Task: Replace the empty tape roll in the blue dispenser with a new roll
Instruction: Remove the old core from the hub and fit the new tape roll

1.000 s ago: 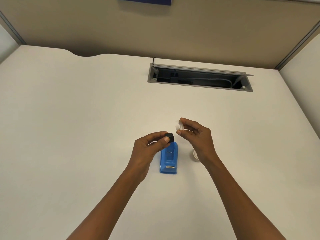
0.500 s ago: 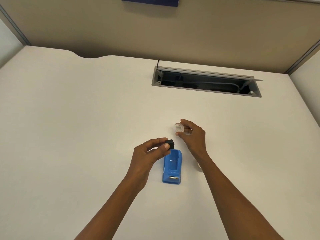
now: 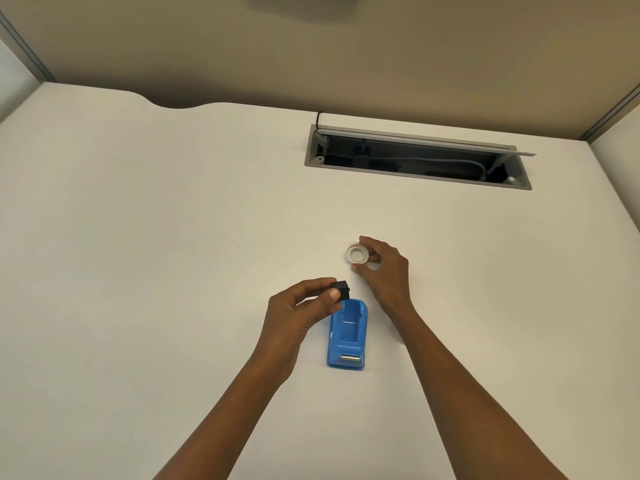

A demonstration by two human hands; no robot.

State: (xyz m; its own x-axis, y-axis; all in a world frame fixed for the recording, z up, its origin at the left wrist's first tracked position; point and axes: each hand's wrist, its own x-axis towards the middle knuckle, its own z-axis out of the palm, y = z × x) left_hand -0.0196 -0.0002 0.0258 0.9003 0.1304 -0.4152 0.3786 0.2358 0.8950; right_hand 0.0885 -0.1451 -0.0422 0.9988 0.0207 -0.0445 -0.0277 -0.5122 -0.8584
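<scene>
The blue dispenser lies flat on the white counter, its roll bay open and bare. Just above its far end, the left hand pinches a small black spindle between thumb and forefinger. Beyond it, the right hand holds a pale, nearly empty tape ring at the fingertips, thumb below and forefinger above (whether the ring touches the counter cannot be told). A grey cable trough sits open near the counter's far edge.
</scene>
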